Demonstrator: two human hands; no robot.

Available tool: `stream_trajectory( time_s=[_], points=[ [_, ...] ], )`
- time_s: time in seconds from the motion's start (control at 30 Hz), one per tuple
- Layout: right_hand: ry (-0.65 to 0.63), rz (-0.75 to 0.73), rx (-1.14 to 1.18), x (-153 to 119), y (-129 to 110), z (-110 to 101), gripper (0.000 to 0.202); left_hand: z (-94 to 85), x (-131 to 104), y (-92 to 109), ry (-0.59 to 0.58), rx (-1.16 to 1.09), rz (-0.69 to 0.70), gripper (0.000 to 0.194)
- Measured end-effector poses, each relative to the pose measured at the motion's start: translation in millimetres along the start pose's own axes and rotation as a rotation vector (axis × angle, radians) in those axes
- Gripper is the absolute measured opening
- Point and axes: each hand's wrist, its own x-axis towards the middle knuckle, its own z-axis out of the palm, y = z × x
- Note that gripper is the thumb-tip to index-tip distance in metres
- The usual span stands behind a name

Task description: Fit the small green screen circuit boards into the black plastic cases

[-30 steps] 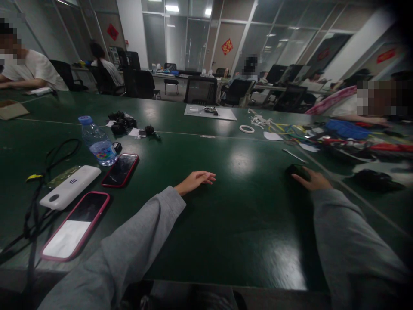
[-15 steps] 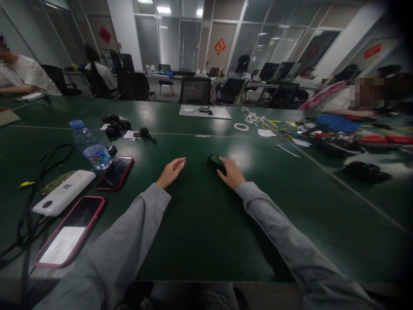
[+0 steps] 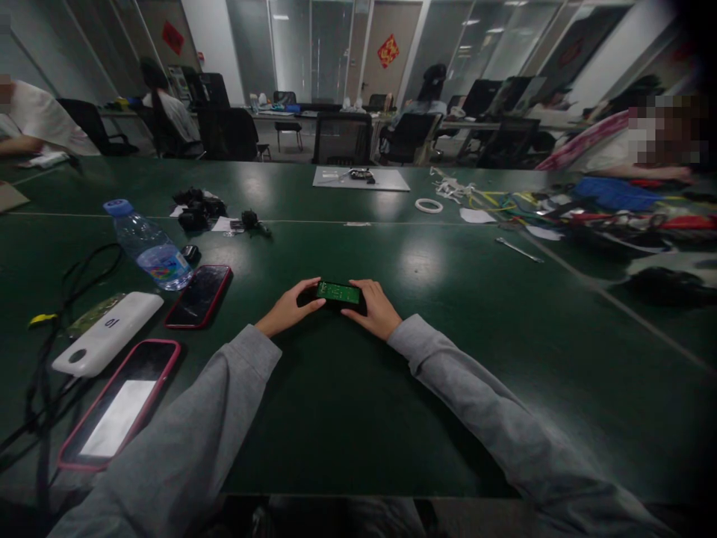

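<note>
A small green circuit board (image 3: 339, 292), set in what looks like a black casing, is held level just over or on the green table. My left hand (image 3: 292, 305) grips its left end between thumb and fingers. Its right end is pinched by my right hand (image 3: 376, 308), thumb at the near edge and fingers at the far one. The board's underside is hidden, so I cannot tell whether it touches the tabletop.
To my left are a water bottle (image 3: 151, 246), two red-cased phones (image 3: 199, 297), a white power bank (image 3: 109, 332) and black cables (image 3: 48, 359). Farther off lie black parts (image 3: 199, 211), a white board (image 3: 330, 179), a tape ring (image 3: 429, 205), a wrench (image 3: 519, 249) and tangled wires (image 3: 520, 205). People sit around.
My right hand has brought the circuit board left and slightly nearer, its green face now showing. My left hand, empty and apart before, has taken hold of the left end.
</note>
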Motion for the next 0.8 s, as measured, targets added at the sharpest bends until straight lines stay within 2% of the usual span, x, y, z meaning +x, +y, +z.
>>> stream_trajectory(
  time_s=[0.13, 0.5, 0.8],
  points=[
    [-0.013, 0.001, 0.029, 1.1, -1.4, -2.0, 0.053, -1.7, 0.6, 0.4, -0.025, 0.037, -0.021, 0.061],
    [-0.037, -0.012, 0.059, 1.6, -3.2, -4.1, 0.051, -6.4, -1.0, 11.2, -0.089, 0.192, -0.046, 0.057],
    [-0.059, -0.015, 0.115, 0.5, -4.0, -4.6, 0.058, -6.1, 0.6, 6.9, -0.097, 0.037, -0.079, 0.054]
  ],
)
